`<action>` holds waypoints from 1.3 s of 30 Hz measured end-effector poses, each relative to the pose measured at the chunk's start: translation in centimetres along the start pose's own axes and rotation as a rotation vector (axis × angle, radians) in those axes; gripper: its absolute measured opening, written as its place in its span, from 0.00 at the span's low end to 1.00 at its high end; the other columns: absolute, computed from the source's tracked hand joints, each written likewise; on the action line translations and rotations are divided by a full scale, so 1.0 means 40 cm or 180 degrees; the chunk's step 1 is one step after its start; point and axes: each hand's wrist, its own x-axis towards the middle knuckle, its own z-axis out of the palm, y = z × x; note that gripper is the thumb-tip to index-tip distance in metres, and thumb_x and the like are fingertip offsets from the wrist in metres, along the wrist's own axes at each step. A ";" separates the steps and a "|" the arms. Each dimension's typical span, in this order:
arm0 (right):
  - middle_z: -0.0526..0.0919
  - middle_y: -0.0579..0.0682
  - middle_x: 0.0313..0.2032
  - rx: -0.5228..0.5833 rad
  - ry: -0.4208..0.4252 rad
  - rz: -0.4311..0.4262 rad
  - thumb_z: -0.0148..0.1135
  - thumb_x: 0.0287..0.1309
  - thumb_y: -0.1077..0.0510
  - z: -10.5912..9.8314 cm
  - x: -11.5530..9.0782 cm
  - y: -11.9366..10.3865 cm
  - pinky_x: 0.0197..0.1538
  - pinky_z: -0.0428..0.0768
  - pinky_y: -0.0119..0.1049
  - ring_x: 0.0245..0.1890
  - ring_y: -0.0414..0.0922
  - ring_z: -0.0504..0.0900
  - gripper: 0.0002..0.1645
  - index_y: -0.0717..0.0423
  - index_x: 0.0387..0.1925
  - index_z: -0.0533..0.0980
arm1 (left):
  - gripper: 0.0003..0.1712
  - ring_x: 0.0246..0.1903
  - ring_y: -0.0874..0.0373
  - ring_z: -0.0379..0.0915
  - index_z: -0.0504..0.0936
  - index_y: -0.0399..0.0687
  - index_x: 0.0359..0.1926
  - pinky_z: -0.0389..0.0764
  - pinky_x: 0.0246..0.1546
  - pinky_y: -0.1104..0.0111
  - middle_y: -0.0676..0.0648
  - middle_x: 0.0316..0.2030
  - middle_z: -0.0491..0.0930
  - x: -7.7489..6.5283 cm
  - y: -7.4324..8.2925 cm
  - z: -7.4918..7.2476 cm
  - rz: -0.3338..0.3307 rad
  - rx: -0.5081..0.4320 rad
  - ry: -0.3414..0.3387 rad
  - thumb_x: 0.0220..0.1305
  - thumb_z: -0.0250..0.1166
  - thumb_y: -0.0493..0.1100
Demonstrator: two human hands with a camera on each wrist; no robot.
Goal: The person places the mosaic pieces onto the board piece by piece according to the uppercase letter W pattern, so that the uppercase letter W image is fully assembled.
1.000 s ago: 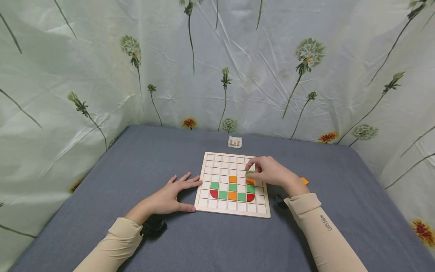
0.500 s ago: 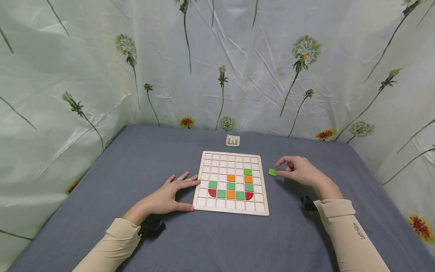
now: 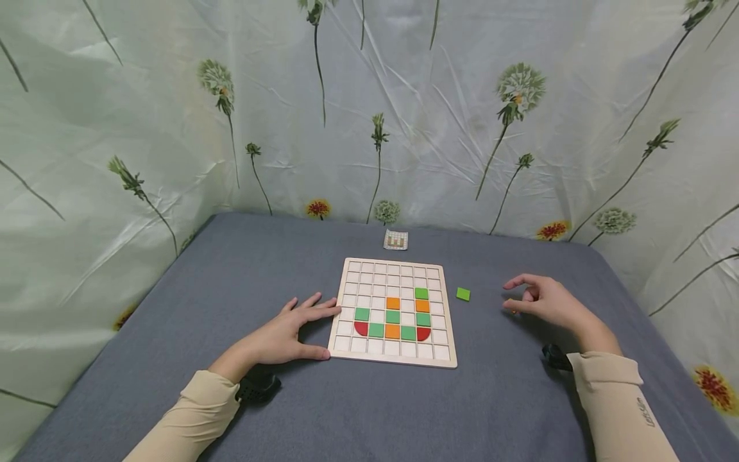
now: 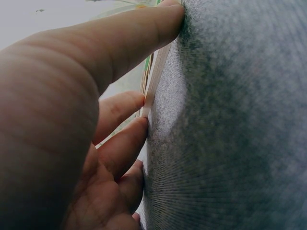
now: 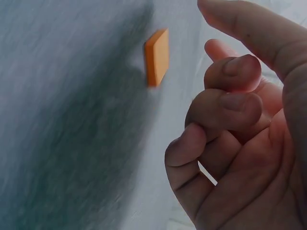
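A wooden grid board [image 3: 358,345] lies on the table, with green, orange and red pieces in several of its squares. My left hand [image 3: 276,337] rests at its left edge, fingers spread and straight. In the left wrist view, fingertips and thumb touch the board's rim [image 4: 154,86]. My right hand [image 3: 551,305] hovers over the table at the right, thumb and index finger apart, other fingers curled. Below it lies an orange square tile [image 5: 158,57], clear of the fingers in the right wrist view. A loose green tile [image 3: 463,294] lies between board and right hand.
A small pattern card [image 3: 396,240] lies behind the board. Grey cloth [image 3: 369,410] covers the table, and a flowered curtain [image 3: 346,96] hangs behind it.
My right hand has left the board's upper right, where a green piece sits, and moved right past the loose green tile to the orange one. The left hand stays put.
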 end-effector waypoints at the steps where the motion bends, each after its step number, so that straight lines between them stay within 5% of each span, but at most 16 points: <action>1: 0.75 0.44 0.21 0.0019 -0.0007 0.0021 0.73 0.69 0.50 -0.001 -0.003 0.008 0.28 0.67 0.33 0.19 0.36 0.65 0.29 0.63 0.63 0.78 | 0.49 0.86 0.36 0.43 0.72 0.60 0.80 0.34 0.81 0.28 0.49 0.83 0.62 0.000 0.000 0.000 0.0001 -0.0002 0.0000 0.61 0.80 0.60; 39: 0.73 0.42 0.22 0.0029 -0.0058 0.0372 0.73 0.68 0.49 0.003 -0.017 0.070 0.30 0.64 0.34 0.22 0.39 0.67 0.28 0.65 0.60 0.80 | 0.48 0.86 0.35 0.43 0.72 0.59 0.79 0.35 0.80 0.28 0.48 0.83 0.63 0.000 0.000 0.001 0.0045 -0.0053 0.0012 0.61 0.80 0.58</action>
